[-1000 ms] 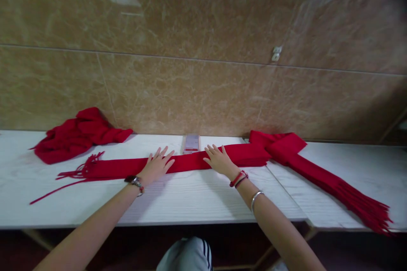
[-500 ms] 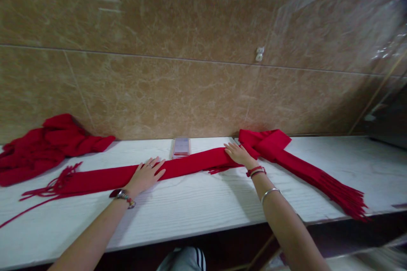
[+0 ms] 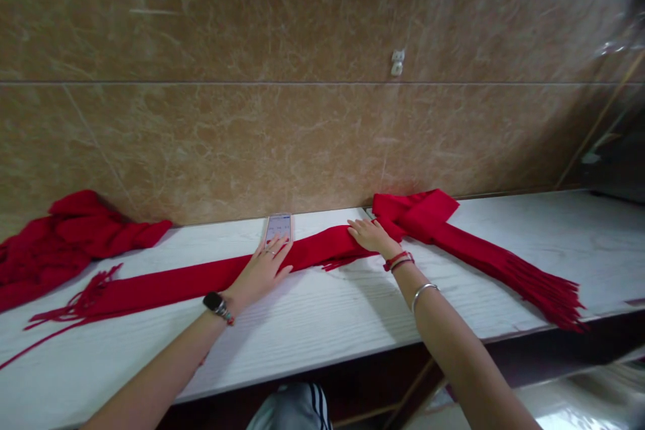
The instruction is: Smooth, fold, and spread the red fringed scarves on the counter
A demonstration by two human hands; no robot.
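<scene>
A red fringed scarf lies in a long folded strip across the white tabletop. Over its middle rests my left hand, fingers stretched out, the tips reaching the lower edge of a phone. My right hand lies flat on the strip's right end, fingers extended. Just beyond that hand is a crossed length of red scarf, its fringe hanging towards the front edge. Whether it joins the strip under my right hand I cannot tell.
A crumpled heap of red fabric lies at the far left against the brown tiled wall. A small white cat-shaped hook is on the wall. The white table ends in a front edge above my knee.
My left hand has slid right along the scarf, up to the phone. My right hand stays at the same place on the scarf. The camera view has shifted slightly.
</scene>
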